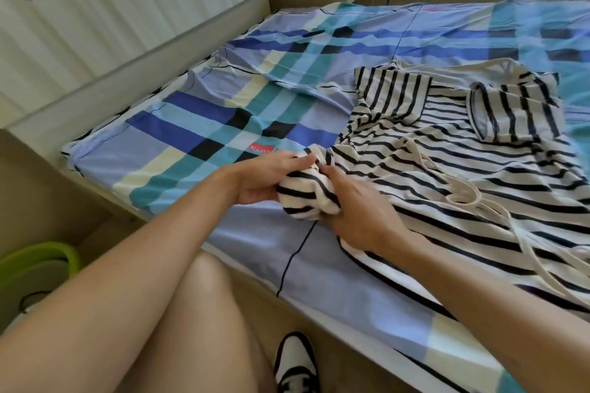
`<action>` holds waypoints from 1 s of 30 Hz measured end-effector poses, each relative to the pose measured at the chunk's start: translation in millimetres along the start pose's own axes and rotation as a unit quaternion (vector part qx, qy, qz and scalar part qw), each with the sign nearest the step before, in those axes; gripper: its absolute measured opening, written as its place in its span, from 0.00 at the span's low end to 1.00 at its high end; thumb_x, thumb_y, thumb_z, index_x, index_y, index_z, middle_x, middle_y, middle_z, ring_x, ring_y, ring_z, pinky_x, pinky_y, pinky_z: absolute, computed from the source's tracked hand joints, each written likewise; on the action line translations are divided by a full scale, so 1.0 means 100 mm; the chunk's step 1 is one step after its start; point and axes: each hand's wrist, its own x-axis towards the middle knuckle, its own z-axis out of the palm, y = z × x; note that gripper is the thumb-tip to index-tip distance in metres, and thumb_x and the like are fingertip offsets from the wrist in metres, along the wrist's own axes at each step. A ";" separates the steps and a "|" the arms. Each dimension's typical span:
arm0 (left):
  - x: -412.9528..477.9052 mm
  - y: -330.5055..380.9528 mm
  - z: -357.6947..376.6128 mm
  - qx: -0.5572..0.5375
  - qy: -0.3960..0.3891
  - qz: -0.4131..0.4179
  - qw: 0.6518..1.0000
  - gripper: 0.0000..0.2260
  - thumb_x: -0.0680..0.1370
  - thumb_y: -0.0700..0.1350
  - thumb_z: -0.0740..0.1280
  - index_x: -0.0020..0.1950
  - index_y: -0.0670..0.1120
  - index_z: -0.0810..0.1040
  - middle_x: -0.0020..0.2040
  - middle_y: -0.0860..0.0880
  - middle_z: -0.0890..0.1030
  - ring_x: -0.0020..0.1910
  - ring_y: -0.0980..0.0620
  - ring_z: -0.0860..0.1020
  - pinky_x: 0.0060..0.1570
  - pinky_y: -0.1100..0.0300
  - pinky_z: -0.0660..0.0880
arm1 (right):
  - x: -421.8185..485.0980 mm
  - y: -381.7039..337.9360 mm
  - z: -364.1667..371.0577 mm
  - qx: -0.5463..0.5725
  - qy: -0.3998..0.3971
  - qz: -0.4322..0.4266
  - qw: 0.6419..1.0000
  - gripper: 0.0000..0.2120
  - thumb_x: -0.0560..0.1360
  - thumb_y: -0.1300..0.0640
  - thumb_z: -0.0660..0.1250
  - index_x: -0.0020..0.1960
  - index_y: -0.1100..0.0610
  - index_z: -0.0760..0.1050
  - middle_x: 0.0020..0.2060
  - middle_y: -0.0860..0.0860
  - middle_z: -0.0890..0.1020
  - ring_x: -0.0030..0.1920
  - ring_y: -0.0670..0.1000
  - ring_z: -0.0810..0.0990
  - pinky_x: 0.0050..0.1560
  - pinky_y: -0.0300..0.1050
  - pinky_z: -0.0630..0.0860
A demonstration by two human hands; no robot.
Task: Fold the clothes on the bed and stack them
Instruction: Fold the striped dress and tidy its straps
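A cream garment with black stripes lies spread over the right half of the bed, sleeves crumpled at the far end and a cream drawstring looping across it. Its near corner is bunched into a wad above the sheet. My left hand grips the wad from the left, fingers curled over its top. My right hand grips it from the right, fingertips tucked into the fabric.
The bed carries a blue, teal and cream plaid sheet. A padded headboard runs along the left. A green bin stands on the floor at lower left. My knee and a black-and-white shoe are by the bed's near edge.
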 end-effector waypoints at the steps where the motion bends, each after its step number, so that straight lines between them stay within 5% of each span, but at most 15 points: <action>1: -0.02 0.00 -0.02 -0.007 -0.017 -0.004 1.000 0.19 0.80 0.54 0.63 0.64 0.42 0.77 0.58 0.42 0.83 0.56 0.47 0.82 0.57 0.51 0.79 | 0.05 0.04 -0.03 0.044 0.030 0.001 0.999 0.19 0.72 0.53 0.71 0.62 0.50 0.73 0.52 0.52 0.82 0.55 0.58 0.80 0.52 0.53 0.76; 4: -0.09 -0.01 -0.12 -0.011 -0.054 -0.008 0.998 0.14 0.77 0.51 0.69 0.61 0.48 0.78 0.55 0.47 0.84 0.51 0.53 0.83 0.54 0.59 0.80 | 0.19 0.14 -0.23 0.166 0.020 0.017 0.986 0.04 0.75 0.58 0.71 0.49 0.51 0.80 0.42 0.47 0.83 0.46 0.49 0.81 0.48 0.46 0.76; 9: -0.11 -0.05 -0.30 0.035 -0.053 0.017 0.998 0.24 0.70 0.45 0.76 0.66 0.45 0.79 0.57 0.44 0.83 0.52 0.48 0.80 0.52 0.55 0.77 | 0.26 0.11 -0.53 0.177 0.037 0.015 0.983 0.06 0.77 0.61 0.68 0.44 0.54 0.81 0.34 0.46 0.81 0.34 0.39 0.77 0.37 0.31 0.71; 13: -0.11 0.02 -0.34 -0.094 0.016 0.055 0.994 0.21 0.75 0.48 0.72 0.65 0.40 0.78 0.55 0.40 0.84 0.51 0.46 0.82 0.53 0.51 0.81 | 0.29 0.05 -0.63 0.230 0.079 0.060 0.968 0.08 0.81 0.56 0.66 0.44 0.55 0.80 0.29 0.48 0.75 0.25 0.42 0.68 0.28 0.36 0.64; 17: -0.16 0.07 -0.31 -0.208 0.008 0.086 0.974 0.20 0.67 0.51 0.78 0.54 0.41 0.84 0.51 0.42 0.85 0.50 0.46 0.84 0.48 0.51 0.82 | 0.24 0.00 -0.68 0.261 0.057 0.107 0.958 0.09 0.82 0.50 0.63 0.50 0.53 0.79 0.37 0.50 0.79 0.33 0.47 0.74 0.33 0.40 0.69; 19: -0.19 0.06 -0.31 -0.223 -0.009 0.093 0.970 0.26 0.61 0.51 0.83 0.55 0.41 0.84 0.53 0.41 0.84 0.51 0.45 0.84 0.49 0.48 0.82 | 0.17 -0.01 -0.67 0.223 0.030 0.129 0.966 0.10 0.83 0.47 0.61 0.59 0.50 0.75 0.43 0.48 0.80 0.35 0.45 0.74 0.33 0.35 0.67; 21: -0.19 0.05 -0.28 -0.219 -0.016 0.088 0.972 0.26 0.67 0.48 0.80 0.61 0.41 0.80 0.55 0.41 0.83 0.51 0.45 0.84 0.50 0.48 0.82 | 0.07 -0.04 -0.60 0.152 0.060 0.105 0.981 0.18 0.81 0.44 0.62 0.68 0.50 0.69 0.52 0.48 0.79 0.44 0.44 0.76 0.39 0.29 0.64; 23: -0.20 0.08 -0.20 -0.228 -0.006 0.083 0.970 0.18 0.74 0.44 0.72 0.62 0.40 0.78 0.54 0.42 0.83 0.49 0.48 0.84 0.50 0.54 0.83 | -0.07 -0.11 -0.48 0.072 0.153 0.026 0.985 0.26 0.76 0.38 0.66 0.68 0.50 0.67 0.57 0.47 0.73 0.54 0.47 0.74 0.53 0.37 0.61; 26: -0.18 0.15 -0.15 -0.269 0.002 0.084 0.960 0.16 0.74 0.42 0.67 0.60 0.38 0.78 0.50 0.42 0.83 0.45 0.50 0.84 0.47 0.59 0.83 | -0.25 -0.19 -0.22 -0.056 0.095 -0.015 0.994 0.37 0.63 0.29 0.69 0.65 0.47 0.65 0.60 0.47 0.66 0.61 0.50 0.67 0.59 0.51 0.68; 30: -0.11 0.14 -0.16 -0.140 0.089 0.087 0.982 0.16 0.79 0.41 0.64 0.65 0.35 0.76 0.54 0.38 0.81 0.50 0.45 0.81 0.52 0.51 0.81 | -0.27 0.00 -0.05 -0.129 0.069 0.080 0.986 0.27 0.66 0.53 0.76 0.60 0.50 0.68 0.70 0.54 0.59 0.69 0.59 0.63 0.59 0.60 0.74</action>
